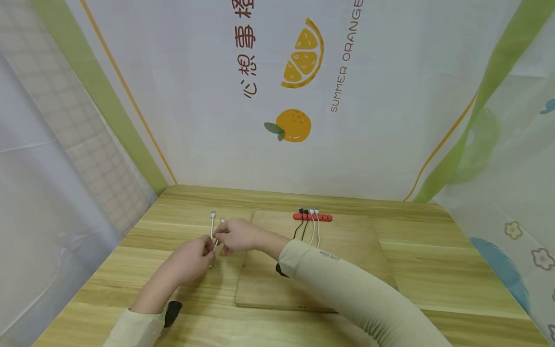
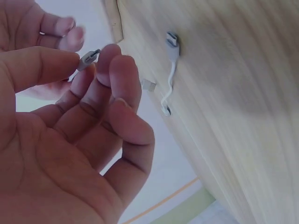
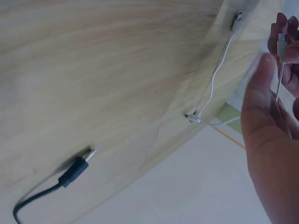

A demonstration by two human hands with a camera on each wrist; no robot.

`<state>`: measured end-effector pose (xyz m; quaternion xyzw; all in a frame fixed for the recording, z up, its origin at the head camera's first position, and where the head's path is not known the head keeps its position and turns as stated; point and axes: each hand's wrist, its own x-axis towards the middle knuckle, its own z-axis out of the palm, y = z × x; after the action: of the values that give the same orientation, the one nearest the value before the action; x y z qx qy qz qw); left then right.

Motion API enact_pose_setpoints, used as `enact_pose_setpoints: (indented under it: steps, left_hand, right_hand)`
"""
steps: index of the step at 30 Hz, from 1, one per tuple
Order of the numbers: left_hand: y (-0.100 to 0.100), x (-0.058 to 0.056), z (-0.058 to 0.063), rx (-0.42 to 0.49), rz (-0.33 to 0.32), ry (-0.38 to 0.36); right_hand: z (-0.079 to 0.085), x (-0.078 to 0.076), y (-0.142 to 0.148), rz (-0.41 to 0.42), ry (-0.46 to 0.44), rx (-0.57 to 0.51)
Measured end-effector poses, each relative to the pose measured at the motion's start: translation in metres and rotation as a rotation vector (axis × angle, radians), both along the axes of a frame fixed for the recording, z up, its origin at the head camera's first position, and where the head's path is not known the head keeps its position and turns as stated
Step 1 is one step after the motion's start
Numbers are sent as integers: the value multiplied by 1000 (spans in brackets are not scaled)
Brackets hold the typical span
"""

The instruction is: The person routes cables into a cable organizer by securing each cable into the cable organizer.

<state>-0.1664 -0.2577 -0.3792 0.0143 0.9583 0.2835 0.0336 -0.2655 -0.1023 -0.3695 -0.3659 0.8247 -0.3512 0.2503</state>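
My left hand (image 1: 191, 260) pinches the small grey-white plug (image 2: 88, 59) of a white charging cable between thumb and fingers, its metal tip pointing outward. Close by on the right, my right hand (image 1: 240, 235) holds the same cable's thin cord (image 3: 280, 84) with curled fingers, which partly hide it. The cable's other plug (image 2: 148, 85) lies farther back on the table. Alongside, a second short white cable (image 2: 173, 65) rests on the wood, a plug at each end.
A red cable holder (image 1: 312, 217) grips two black and two white cables at the back of a wooden board (image 1: 368, 270). One black cable plug (image 3: 74, 171) lies on the board. Printed fabric (image 1: 381, 120) hangs behind the table (image 1: 416, 250).
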Motion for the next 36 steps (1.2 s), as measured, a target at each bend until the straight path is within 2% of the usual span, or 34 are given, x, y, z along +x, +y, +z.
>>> enact_pose_setpoints:
  steps: [7, 10, 14, 16, 20, 26, 31, 36]
  left_hand:
    - [7, 0, 4, -11, -24, 45]
    - [11, 2, 6, -1, -24, 52]
    - [15, 4, 6, -14, -38, 61]
    - [17, 5, 5, -29, -50, 62]
    - [21, 5, 1, -29, -60, 46]
    - [26, 6, -1, -24, -57, 19]
    - [31, 8, 3, -44, -69, 42]
    - [41, 12, 11, -35, -93, 76]
  right_hand:
    - [4, -3, -1, -173, -143, -233]
    - [6, -7, -2, -245, -310, -376]
    - [10, -11, 0, -279, -578, -531]
    - [14, -12, 2, -279, -646, -575]
    - [23, -16, 7, -291, -657, -628]
    - [38, -26, 22, -303, -672, -627]
    - [49, -28, 36, -306, -617, -598]
    - [54, -33, 50, -255, -555, -520]
